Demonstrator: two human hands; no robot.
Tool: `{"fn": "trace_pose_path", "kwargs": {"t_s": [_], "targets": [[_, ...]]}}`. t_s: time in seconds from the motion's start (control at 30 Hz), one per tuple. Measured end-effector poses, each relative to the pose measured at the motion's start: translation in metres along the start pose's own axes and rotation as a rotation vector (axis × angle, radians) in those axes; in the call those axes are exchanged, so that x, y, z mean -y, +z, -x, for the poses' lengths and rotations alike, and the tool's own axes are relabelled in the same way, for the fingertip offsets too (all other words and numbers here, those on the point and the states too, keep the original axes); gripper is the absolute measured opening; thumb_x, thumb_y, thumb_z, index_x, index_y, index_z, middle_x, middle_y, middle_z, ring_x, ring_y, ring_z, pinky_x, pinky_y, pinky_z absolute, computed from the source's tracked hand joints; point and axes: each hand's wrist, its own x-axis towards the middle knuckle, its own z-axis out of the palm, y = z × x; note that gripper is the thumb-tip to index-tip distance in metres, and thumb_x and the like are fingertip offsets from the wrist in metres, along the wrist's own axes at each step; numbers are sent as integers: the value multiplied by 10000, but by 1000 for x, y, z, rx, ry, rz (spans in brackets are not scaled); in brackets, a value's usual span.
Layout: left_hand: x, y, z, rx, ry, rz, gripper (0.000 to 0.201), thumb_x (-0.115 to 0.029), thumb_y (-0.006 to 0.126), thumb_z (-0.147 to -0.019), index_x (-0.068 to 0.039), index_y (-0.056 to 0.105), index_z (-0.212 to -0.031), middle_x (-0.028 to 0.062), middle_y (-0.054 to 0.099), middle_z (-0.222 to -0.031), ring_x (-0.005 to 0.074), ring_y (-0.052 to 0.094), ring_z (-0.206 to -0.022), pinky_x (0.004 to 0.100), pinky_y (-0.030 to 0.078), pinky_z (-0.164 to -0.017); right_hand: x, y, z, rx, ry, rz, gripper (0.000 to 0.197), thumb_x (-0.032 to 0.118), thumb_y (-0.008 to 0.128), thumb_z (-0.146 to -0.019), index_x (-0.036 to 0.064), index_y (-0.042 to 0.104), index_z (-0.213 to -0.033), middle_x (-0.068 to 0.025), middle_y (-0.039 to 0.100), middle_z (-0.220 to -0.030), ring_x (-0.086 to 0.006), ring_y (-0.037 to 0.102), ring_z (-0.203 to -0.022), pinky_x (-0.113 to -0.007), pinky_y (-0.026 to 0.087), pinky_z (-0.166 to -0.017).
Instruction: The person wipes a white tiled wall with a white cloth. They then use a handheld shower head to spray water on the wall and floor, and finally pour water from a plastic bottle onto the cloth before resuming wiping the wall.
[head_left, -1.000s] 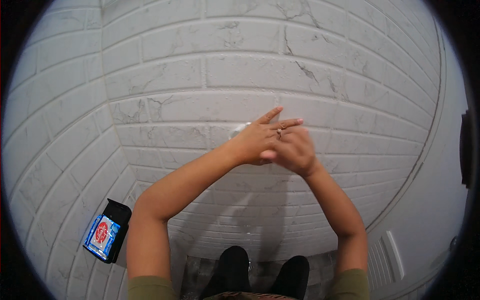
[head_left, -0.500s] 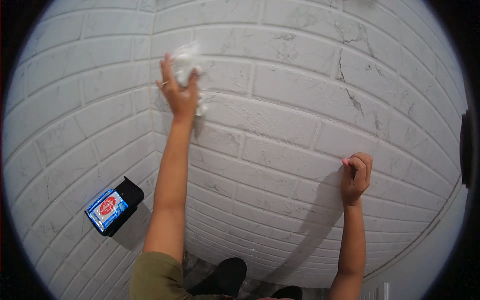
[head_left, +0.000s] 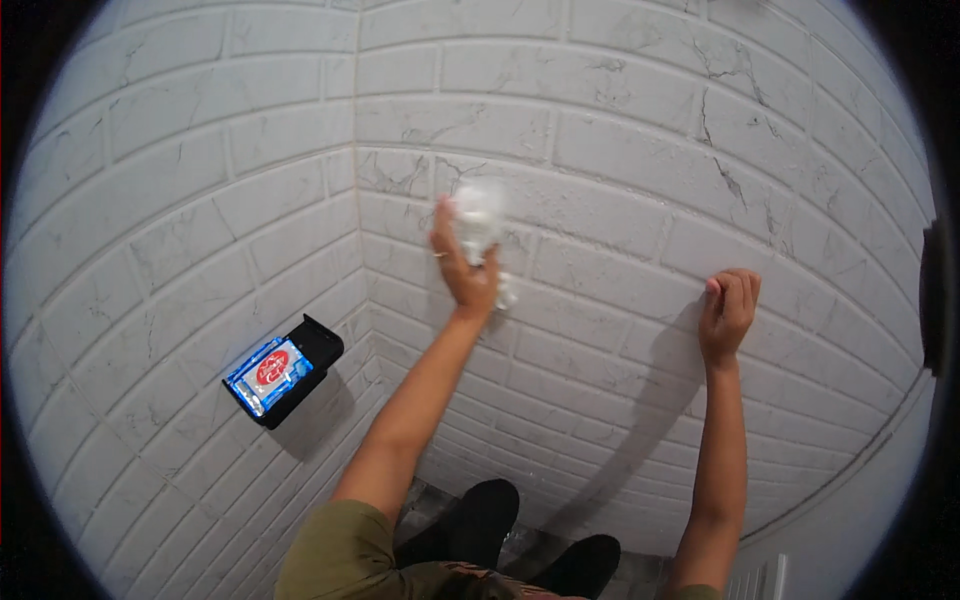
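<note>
My left hand [head_left: 465, 275] presses a crumpled white cloth [head_left: 480, 215] against the white tiled wall [head_left: 610, 130], a little right of the inside corner. Motion smears the cloth, and part of it hangs out below the thumb side. A ring shows on one finger of this hand. My right hand [head_left: 728, 312] is closed, fingers curled in, held close to the wall farther right. I see nothing between its fingers.
A black holder [head_left: 318, 342] on the left wall carries a blue and silver packet [head_left: 270, 375] with a red oval. Below are my dark-covered legs or feet [head_left: 480, 515] over a dark floor. At the right rim is a dark object [head_left: 932, 300]; a white slatted piece [head_left: 760, 580] stands low right.
My left hand has slid the cloth down and to the right along the wall. The whole view has shifted a little. My right hand stays closed near the same spot.
</note>
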Motion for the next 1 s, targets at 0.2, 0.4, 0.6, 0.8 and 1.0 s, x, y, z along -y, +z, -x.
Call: {"fn": "trace_pose_path", "kwargs": {"t_s": [0.2, 0.4, 0.6, 0.8, 1.0], "targets": [[-99, 13, 22, 317, -430, 720, 627, -241, 547, -973, -39, 258, -1491, 141, 329, -1520, 276, 309, -1403, 396, 181, -1155, 79, 17, 2, 375, 219, -422, 262, 188, 667, -854, 41, 519, -1013, -146, 544, -1001, -334, 524, -954, -445, 402, -872], [-132, 4, 31, 562, -468, 1145, 767, -575, 183, -1000, -5, 201, -1512, 189, 186, -1571, 293, 119, -1467, 415, 56, -1180, 138, 39, -37, 235, 411, -716, 594, 7, 663, -773, 84, 374, -1286, -206, 466, -1232, -374, 470, -1197, -439, 354, -1041], [-45, -37, 28, 337, 34, 272, 695, -493, 167, -1002, -15, 406, -1446, 198, 224, -1570, 348, 145, -1469, 491, 55, -1177, 44, 24, -130, 7, -15, 308, 738, -20, 645, -752, 92, 377, -1430, -179, 448, -1374, -360, 382, -1333, -491, 268, -1116], [23, -39, 73, 302, 0, -207, 548, -380, 303, -1000, -119, 395, -1473, 133, 295, -1561, 329, 191, -1465, 510, 67, -1172, 28, 82, -114, -36, -53, 264, 686, 278, 684, -838, 125, 397, -1442, -141, 359, -1500, -360, 300, -1400, -545, 227, -1132], [31, -30, 89, 289, 112, -325, 521, -298, 352, -988, -161, 370, -1490, 98, 262, -1583, 299, 194, -1473, 525, 78, -1170, 123, 103, 115, 646, -645, 222, 567, 274, 543, -902, 354, 329, -1421, -33, 363, -1524, -224, 350, -1408, -551, 196, -1155]]}}
